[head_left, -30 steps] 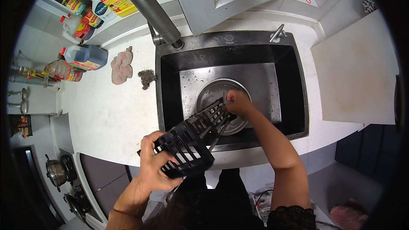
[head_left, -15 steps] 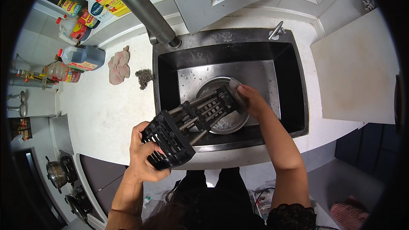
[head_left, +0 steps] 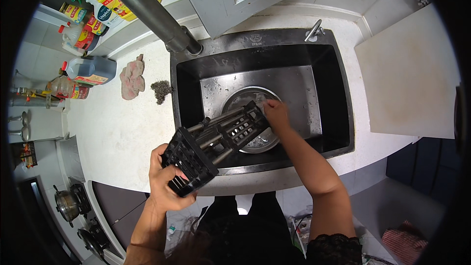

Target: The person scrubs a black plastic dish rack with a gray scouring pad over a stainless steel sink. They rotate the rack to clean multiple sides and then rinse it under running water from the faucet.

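Observation:
A black plastic drain rack (head_left: 223, 140) with metal rods and slotted ends slants over the near left part of the sink. My left hand (head_left: 166, 174) grips its near end, the thumb reaching in among the slats. At the far end, my right hand (head_left: 276, 115) is closed on a greyish cloth (head_left: 261, 99) against the rack's edge; most of the cloth is hidden by the hand and rack. Under the rack, a round steel basin (head_left: 267, 92) rests on the floor of the black sink (head_left: 337, 93), partly covered.
The faucet (head_left: 147, 12) leans in at the back left, beside an open window frame (head_left: 206, 0). A steel wool scrubber (head_left: 161, 91) and a pinkish rag (head_left: 132, 79) lie left of the sink. Bottles (head_left: 91, 70) stand further left. A pale board (head_left: 407, 76) is at right.
My right hand has shifted slightly left with the cloth along the rack's far end, its fingers now more curled. My left hand keeps its hold; the rack is tilted a little differently.

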`<state>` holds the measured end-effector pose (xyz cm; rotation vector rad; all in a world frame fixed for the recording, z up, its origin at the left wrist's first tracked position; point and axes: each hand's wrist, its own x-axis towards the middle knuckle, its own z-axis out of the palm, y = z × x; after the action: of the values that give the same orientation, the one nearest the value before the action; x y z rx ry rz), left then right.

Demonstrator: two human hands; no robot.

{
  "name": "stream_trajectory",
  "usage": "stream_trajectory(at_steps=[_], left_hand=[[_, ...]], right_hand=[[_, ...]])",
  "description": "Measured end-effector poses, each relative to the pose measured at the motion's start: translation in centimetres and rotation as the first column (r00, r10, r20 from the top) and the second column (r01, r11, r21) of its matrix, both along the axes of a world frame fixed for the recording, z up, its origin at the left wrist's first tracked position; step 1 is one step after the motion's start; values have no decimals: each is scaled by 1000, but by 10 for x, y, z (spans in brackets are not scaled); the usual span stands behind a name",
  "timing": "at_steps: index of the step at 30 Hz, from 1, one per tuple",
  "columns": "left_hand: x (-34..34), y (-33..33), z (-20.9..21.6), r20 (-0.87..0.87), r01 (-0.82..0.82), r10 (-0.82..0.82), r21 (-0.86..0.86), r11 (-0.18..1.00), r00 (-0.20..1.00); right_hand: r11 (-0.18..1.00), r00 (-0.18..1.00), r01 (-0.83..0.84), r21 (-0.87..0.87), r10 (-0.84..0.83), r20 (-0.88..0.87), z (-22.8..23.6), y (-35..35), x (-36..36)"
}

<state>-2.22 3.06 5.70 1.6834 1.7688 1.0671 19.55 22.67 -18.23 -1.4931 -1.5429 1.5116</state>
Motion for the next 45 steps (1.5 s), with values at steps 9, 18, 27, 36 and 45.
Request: stream_trajectory(at_steps=[9, 18, 27, 36, 45], left_hand=[[15, -4, 6, -285, 156, -133, 58, 986, 949], [-3, -15, -9, -11, 112, -113, -42, 993, 994], [7, -8, 0, -269, 236, -233, -21, 972, 935], [11, -10, -9, -118, 145, -146, -18, 989, 982], [8, -6, -12, -84, 123, -120, 35, 992, 989]], right_hand=[[949, 950, -287, -131, 263, -170, 37, 15, -8], [808, 795, -587, 51, 563, 225, 20, 21, 7], [902, 900, -428, 50, 431, -69, 20, 2, 10], [996, 987, -60, -58, 68, 144, 4, -3, 3], [960, 953, -273, 57, 278, -121, 28, 3, -3]])
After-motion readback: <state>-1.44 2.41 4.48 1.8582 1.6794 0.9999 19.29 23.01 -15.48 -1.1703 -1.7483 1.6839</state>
